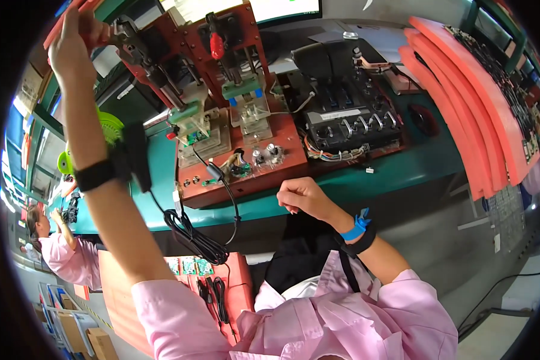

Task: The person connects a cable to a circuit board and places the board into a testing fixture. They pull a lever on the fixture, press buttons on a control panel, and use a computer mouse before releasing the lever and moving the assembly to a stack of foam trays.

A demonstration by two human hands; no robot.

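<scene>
My left hand (72,51) is raised at the upper left, its fingers wrapped round the red lever handle (55,37) of a toggle clamp (141,54). That clamp stands on a red test fixture (246,186), above a green circuit board (189,114) and clear plates. A second clamp with a red grip (216,45) stands beside it. My right hand (306,197) is curled into a loose fist at the table's front edge, apart from the fixture; nothing shows in it. Next to my left wristband is a black block (137,157) with a cable running to a coiled black cable (195,237).
A black panel (351,117) with metal handles and wires sits right of the fixture. Bent red foam sheets (480,114) rise at the right. On a red foam surface (129,300) at lower left lie small circuit boards and cables. A co-worker (66,249) in pink sits at far left.
</scene>
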